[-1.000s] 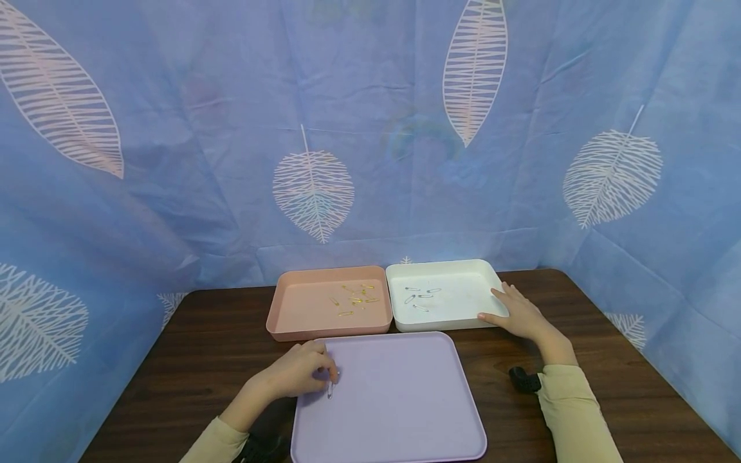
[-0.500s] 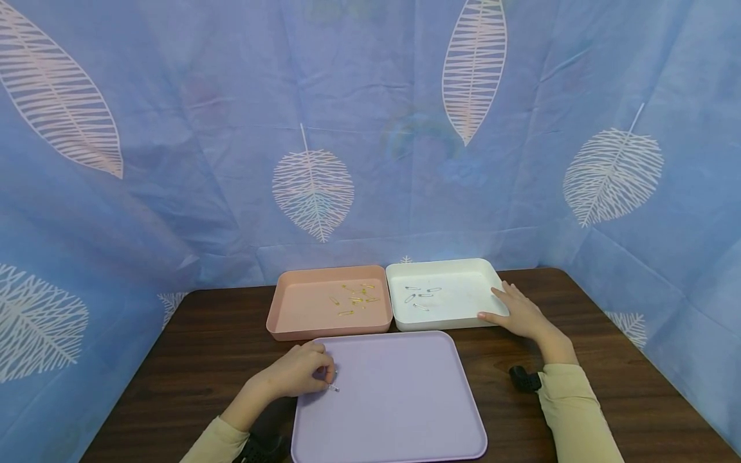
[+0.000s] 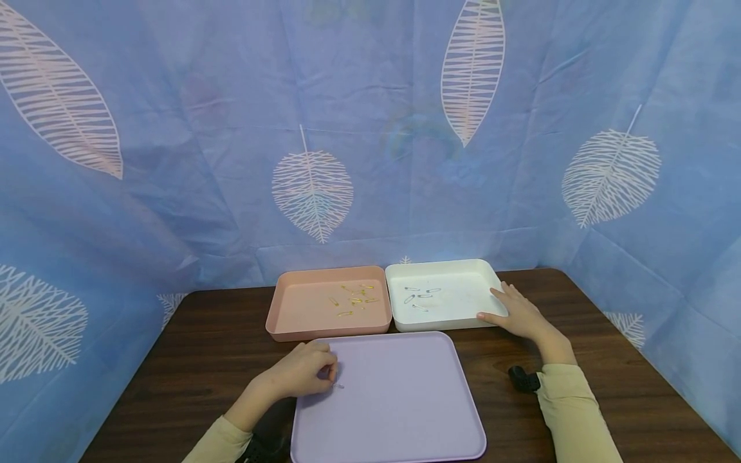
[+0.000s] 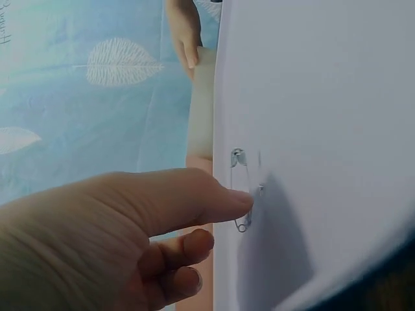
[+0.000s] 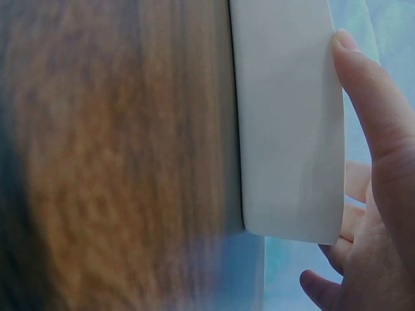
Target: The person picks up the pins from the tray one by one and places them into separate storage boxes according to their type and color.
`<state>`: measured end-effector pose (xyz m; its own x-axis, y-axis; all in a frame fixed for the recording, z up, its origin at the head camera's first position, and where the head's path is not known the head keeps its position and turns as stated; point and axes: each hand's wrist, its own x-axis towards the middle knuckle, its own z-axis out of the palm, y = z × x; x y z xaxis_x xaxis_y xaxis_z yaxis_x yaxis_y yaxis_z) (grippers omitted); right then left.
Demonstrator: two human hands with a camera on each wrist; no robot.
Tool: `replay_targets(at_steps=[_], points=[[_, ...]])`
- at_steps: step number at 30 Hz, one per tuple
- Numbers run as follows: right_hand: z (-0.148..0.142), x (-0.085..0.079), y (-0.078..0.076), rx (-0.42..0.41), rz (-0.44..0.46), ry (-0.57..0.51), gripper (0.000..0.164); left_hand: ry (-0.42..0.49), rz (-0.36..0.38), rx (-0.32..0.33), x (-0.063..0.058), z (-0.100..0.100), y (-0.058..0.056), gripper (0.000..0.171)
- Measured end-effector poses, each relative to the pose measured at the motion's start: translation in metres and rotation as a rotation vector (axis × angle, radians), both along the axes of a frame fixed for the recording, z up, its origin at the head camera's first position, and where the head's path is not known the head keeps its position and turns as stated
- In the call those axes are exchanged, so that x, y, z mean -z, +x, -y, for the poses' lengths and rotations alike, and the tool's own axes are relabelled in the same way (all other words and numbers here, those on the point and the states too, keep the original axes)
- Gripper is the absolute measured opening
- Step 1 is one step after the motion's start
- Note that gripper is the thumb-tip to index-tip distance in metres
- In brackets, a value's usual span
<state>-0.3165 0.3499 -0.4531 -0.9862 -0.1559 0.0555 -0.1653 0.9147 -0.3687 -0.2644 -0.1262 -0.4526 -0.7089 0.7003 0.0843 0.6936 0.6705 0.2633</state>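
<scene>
Over the left part of the lilac tray (image 3: 399, 399), my left hand (image 3: 301, 371) pinches a silver safety pin (image 4: 240, 217). The thumb lies across the pin in the left wrist view and hides the fingertip behind it. A small shiny bit (image 4: 261, 187) shows beside the pin; what it belongs to I cannot tell. At the right end of the white tray (image 3: 463, 315), my right hand (image 3: 521, 313) rests with fingers spread. Its thumb touches the rim in the right wrist view, and the other fingers lie beyond the side wall.
Several silver safety pins (image 3: 425, 296) lie in the white tray. Left of it, the pink tray (image 3: 295, 315) holds several gold safety pins (image 3: 356, 299). All trays stand on a dark wooden table (image 3: 191, 360), with a blue leaf-patterned cloth (image 3: 370, 193) hanging behind.
The safety pin in my left hand has turned from pointing downward to lying sideways, toward the right. My left hand has barely moved. The right hand stays at the white tray.
</scene>
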Motion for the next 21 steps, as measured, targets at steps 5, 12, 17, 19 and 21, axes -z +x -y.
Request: replay_targets(at_steps=[5,12,17,19,21], points=[[0.0,-0.001,0.0,0.005,0.004,0.003,0.093,0.003,-0.031,-0.012,-0.001,-0.005,-0.003,0.025],[0.0,0.0,-0.001,0.004,0.005,0.009,0.093,0.002,-0.101,-0.011,-0.009,-0.015,-0.007,0.024],[0.0,0.0,-0.001,0.002,0.0,0.008,0.093,0.003,-0.152,0.011,-0.013,-0.025,-0.01,0.024],[0.0,0.0,-0.001,0.001,-0.001,0.006,0.093,0.006,-0.167,0.012,-0.014,-0.029,-0.012,0.024],[-0.001,0.0,-0.001,0.001,-0.002,0.006,0.092,0.004,-0.188,0.012,-0.015,-0.034,-0.015,0.023]])
